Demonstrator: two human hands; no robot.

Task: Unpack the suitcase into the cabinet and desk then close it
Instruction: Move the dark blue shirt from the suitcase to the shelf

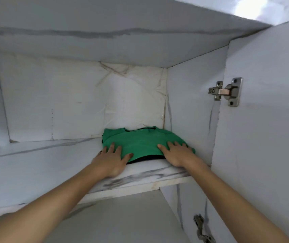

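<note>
A folded green shirt [141, 142] lies on the upper shelf [40, 165] of a white marble-patterned cabinet, pushed toward the back right corner. A dark garment [147, 158] shows as a thin edge under it. My left hand [113, 159] rests flat on the shirt's front left edge, fingers spread and straight. My right hand [176, 153] lies flat on the shirt's front right part, fingers straight too. The suitcase is out of view.
The cabinet door [266, 120] stands open on the right, with a metal hinge [226, 92] on it and a second hinge [201, 228] lower down. The shelf's left part is bare. A lower compartment [122, 220] opens below the shelf edge.
</note>
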